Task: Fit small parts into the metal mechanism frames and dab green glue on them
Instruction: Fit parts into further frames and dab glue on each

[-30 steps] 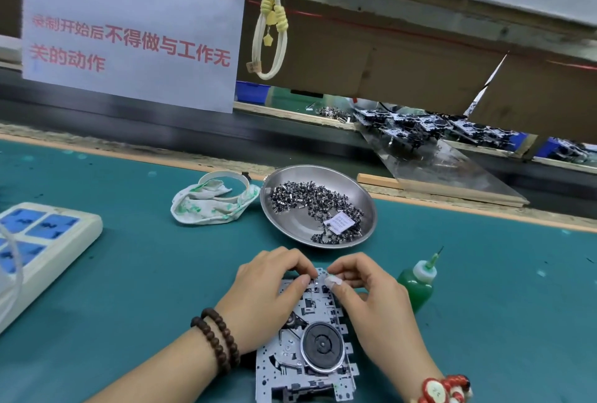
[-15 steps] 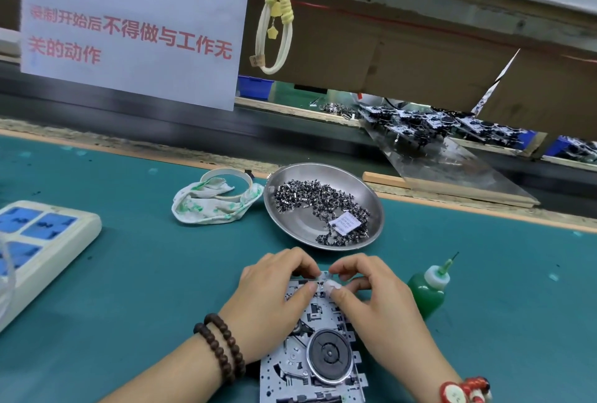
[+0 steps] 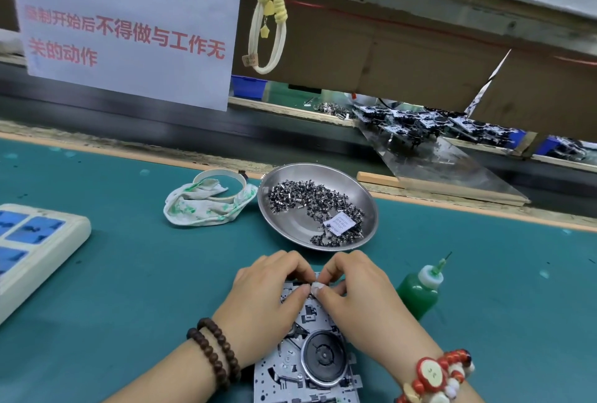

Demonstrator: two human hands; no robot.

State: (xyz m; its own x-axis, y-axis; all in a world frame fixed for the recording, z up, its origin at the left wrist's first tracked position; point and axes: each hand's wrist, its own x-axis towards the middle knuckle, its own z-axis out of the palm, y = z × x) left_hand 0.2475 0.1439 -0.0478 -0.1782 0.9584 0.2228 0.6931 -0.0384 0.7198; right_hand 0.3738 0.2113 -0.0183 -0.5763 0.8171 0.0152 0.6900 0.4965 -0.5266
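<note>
Both hands, left point(image 3: 268, 302) and right point(image 3: 361, 299), pinch together at the frame's point(image 3: 310, 367) far end; the pinched part is hidden.

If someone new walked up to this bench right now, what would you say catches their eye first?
Probably the two hands meeting at the far end of the metal mechanism frame near the bench's front edge: the left hand and right hand have fingertips pressed together over something small. Just behind them sits the round steel dish heaped with tiny dark parts, and to the right of the hands stands the green glue bottle, untouched.
</note>
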